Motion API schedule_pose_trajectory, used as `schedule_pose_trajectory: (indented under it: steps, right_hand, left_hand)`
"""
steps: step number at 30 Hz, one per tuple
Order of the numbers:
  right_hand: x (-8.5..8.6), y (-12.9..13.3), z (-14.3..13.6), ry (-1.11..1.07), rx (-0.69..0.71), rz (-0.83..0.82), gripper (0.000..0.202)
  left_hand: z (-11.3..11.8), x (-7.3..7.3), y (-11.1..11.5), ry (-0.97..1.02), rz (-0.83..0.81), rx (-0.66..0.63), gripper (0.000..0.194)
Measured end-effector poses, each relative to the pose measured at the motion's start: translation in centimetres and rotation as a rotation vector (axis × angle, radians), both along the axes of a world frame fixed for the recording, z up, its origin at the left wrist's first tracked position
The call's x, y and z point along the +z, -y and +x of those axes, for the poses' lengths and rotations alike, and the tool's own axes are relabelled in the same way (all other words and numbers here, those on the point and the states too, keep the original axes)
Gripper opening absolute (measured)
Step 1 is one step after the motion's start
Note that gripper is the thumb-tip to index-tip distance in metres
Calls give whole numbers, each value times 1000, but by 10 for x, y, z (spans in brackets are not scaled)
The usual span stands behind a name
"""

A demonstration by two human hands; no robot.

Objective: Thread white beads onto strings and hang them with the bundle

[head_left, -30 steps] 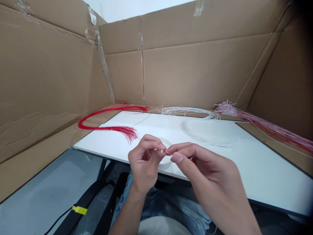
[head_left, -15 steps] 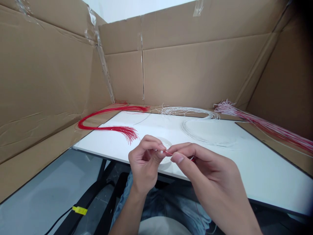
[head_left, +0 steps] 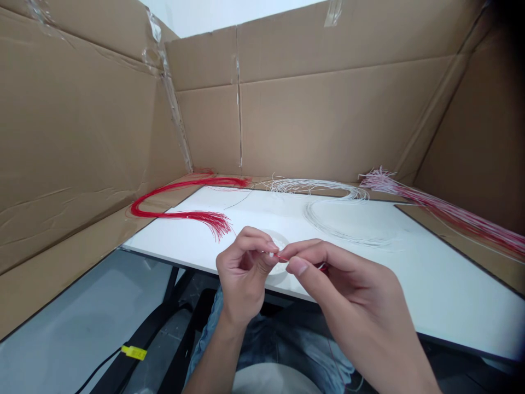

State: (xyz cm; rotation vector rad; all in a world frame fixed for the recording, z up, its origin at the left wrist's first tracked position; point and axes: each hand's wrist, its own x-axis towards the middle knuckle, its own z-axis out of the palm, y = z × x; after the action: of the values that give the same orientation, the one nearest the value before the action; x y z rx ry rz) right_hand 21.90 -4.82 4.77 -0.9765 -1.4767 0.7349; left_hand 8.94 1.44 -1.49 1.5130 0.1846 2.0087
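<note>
My left hand [head_left: 243,273] is closed, its thumb and forefinger pinching a tiny white piece [head_left: 271,254], maybe a connector housing; its exact kind is too small to tell. From the right, my right hand [head_left: 353,284] pinches a thin red wire [head_left: 283,259] between thumb and fingers, with the wire's tip at the white piece. Whether the tip sits inside it is hidden by the fingertips. A bit of red and white wire shows under the right fingers. Below and behind both hands is a round white dish [head_left: 278,278], partly covered by them.
A bundle of red wires [head_left: 180,215] curves at the left of the white tabletop [head_left: 410,284]. White wires [head_left: 324,187] lie in a loop at the back. Red and white wires [head_left: 447,208] run along the right. Cardboard walls [head_left: 320,120] enclose the table on three sides.
Almost nothing differs. Both hands keep their pinch in the same place, with only a very slight shift of the fingers.
</note>
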Motion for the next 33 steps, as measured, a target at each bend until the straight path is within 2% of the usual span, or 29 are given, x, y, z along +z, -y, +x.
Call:
schedule_pose_trajectory:
  steps: [4,9,16,19,33]
  right_hand:
    - [0,-1,1,30,27,2,21]
    - [4,1,0,2,21,-33,24]
    - [4,2,-3,-59,12,-68,24]
    - [3,0,0,-35,29,-58,23]
    - [4,2,-3,-50,3,-63,25]
  left_hand:
    - [-1,0,0,-11,5,18,5]
    - [-3,1,1,-54,50,114,2]
    - [-1,8,7,-115,124,369,4]
    - [0,9,8,-137,168,441,8]
    - [-1,10,7,-163,219,481,10]
